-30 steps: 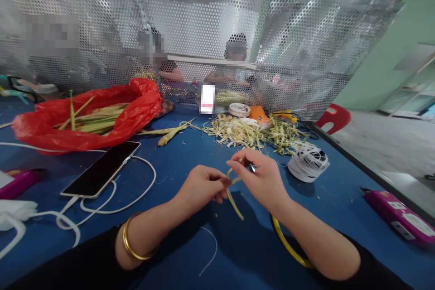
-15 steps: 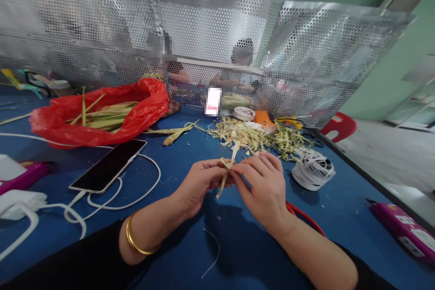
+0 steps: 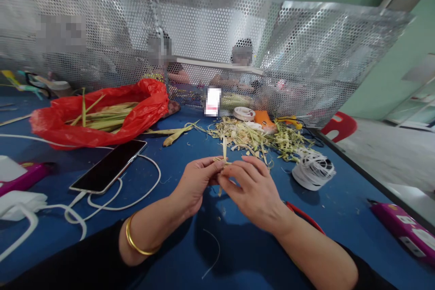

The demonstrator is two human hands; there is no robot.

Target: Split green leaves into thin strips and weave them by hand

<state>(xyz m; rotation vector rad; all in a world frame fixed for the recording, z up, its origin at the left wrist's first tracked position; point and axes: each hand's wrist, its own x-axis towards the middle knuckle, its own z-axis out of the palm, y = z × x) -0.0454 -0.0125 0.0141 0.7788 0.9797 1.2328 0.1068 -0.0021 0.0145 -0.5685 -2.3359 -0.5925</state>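
A folded, pale green-yellow leaf strip [image 3: 224, 148] stands up between my hands, its lower end poking out beneath them. My left hand [image 3: 200, 179] pinches it between thumb and fingers. From the other side, my right hand [image 3: 249, 188] closes its thumb and index finger on the same strip, fingertips against the left thumb. The fingers cover the middle of the strip. Beyond the hands lies a pile of leaf scraps [image 3: 238, 133]. To the left, a red plastic bag [image 3: 68, 138] holds long leaves [image 3: 110, 118].
A phone [image 3: 108, 167] with white cables lies left; a purple power strip [image 3: 401, 226] is at right. White string [image 3: 312, 172], tape [image 3: 244, 113] and an orange object [image 3: 264, 120] are behind right. A perforated metal screen [image 3: 210, 22] crosses the back, people beyond.
My right hand has shifted left and is lower over the strip. The strip's upper end has moved left and now points more upright.
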